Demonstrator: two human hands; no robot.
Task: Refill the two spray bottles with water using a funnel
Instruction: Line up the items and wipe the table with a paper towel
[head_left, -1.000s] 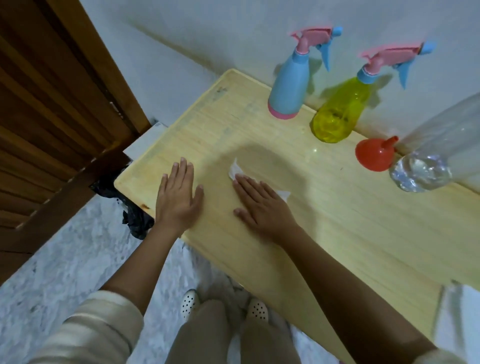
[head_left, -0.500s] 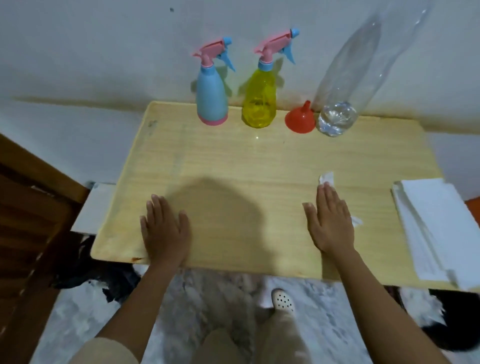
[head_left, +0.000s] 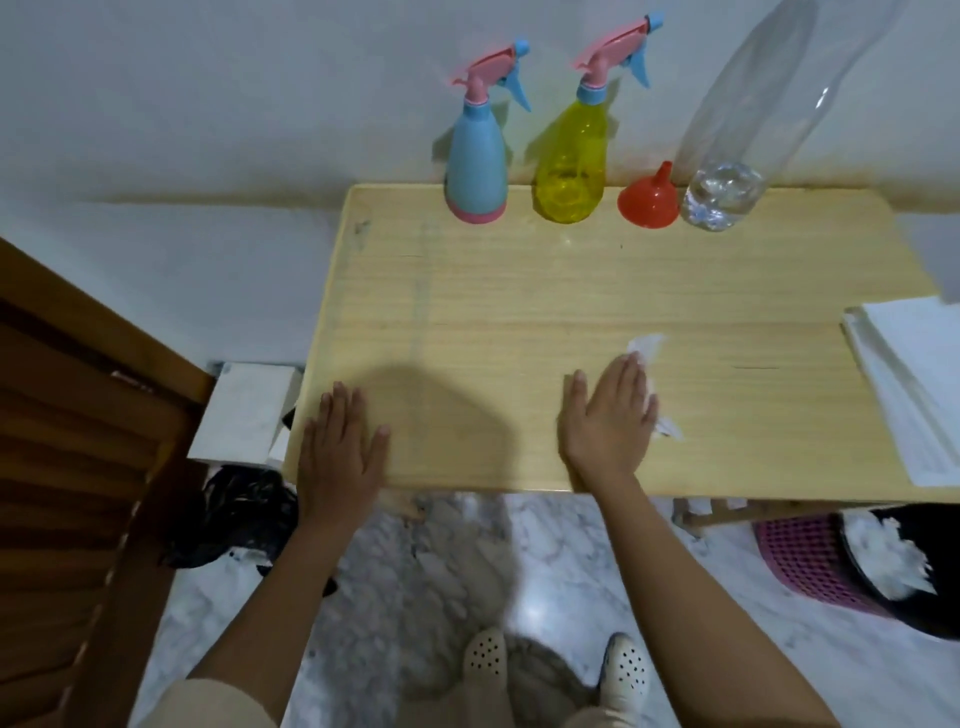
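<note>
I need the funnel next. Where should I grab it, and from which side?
Pinch the narrow spout of the red funnel from above. It rests wide mouth down, spout up, and the yellow spray bottle and clear water bottle crowd its sides.

Bare forearms, cream rolled sleeve (head_left: 208, 701), beige trousers (head_left: 540, 696), white perforated clogs (head_left: 485, 652)

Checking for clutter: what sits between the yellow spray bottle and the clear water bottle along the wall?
In the head view, only the red funnel stands between the yellow spray bottle and the clear water bottle, mouth down on the table.
</note>
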